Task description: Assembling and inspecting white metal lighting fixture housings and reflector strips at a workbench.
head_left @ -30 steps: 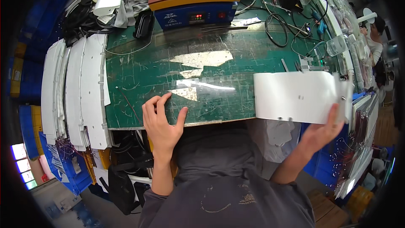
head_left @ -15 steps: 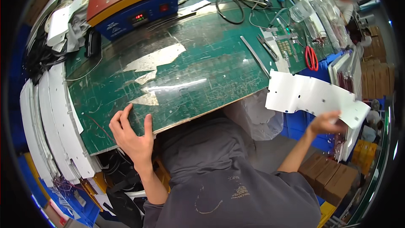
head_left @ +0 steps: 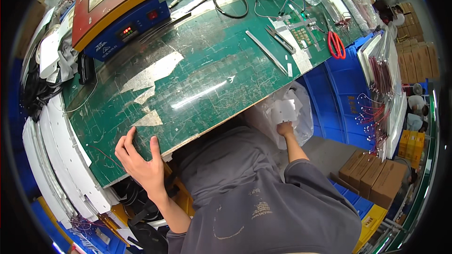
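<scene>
Low beyond the table's front edge, my right hand (head_left: 284, 129) is closed on a white perforated sheet (head_left: 285, 110). The sheet is partly inside a clear plastic bag (head_left: 305, 124), and its far part is hard to make out. My left hand (head_left: 142, 165) rests at the near left edge of the green table (head_left: 202, 77), fingers spread and holding nothing. Close to its fingertips is a torn pale patch (head_left: 149, 119) on the tabletop. Farther right lie a flat metal strip (head_left: 266, 52), tweezers (head_left: 280, 40) and red-handled scissors (head_left: 336, 45).
A blue and red heating box (head_left: 120, 16) with a lit display stands at the back left. Cables (head_left: 230, 1) run behind. Stacked white panels (head_left: 70, 150) line the left side. Wired white panels (head_left: 383, 89) stand by a blue bin (head_left: 336, 101); cartons (head_left: 372, 174) sit below.
My right hand has moved left and inward with the white sheet, from beside the wired panels to the plastic bag. My left hand stays at the table edge. The view has shifted slightly.
</scene>
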{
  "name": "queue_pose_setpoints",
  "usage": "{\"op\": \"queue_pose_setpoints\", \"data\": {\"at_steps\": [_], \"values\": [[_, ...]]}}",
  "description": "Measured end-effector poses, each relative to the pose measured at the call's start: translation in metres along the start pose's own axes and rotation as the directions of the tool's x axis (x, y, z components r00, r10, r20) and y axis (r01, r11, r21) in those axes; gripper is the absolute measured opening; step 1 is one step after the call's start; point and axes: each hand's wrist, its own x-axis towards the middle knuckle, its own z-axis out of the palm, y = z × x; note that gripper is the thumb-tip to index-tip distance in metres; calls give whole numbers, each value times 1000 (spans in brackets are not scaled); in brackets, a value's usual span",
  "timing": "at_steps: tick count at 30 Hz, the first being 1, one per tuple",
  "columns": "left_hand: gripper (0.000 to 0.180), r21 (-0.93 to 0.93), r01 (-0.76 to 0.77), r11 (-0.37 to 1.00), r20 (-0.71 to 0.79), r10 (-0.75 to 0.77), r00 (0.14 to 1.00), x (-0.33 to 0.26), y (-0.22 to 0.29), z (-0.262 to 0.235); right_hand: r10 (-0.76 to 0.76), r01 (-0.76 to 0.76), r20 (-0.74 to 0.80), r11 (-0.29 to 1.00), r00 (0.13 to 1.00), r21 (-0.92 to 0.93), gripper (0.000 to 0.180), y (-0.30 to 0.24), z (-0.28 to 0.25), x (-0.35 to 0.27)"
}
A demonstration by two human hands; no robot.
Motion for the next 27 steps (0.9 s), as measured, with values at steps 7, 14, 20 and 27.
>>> {"op": "queue_pose_setpoints", "data": {"at_steps": [7, 14, 20, 27], "values": [[47, 119, -40, 992, 104, 27, 994, 1, 9, -22, 71, -72, -15, 972, 997, -223, 51, -31, -21, 14], [36, -178, -166, 970, -18, 165, 986, 5, 63, -24, -66, 65, 74, 998, 995, 14, 54, -44, -24, 34], [30, -807, 63, 587, 467, 570, 676, -47, 170, 91, -28, 38, -38, 956, 999, 289, 44, -45, 3, 20], [61, -184, 705, 685, 871, -219, 439, -173, 221, 339, 126, 127, -268, 644, 955, 755, 17, -60, -42, -49]]}}
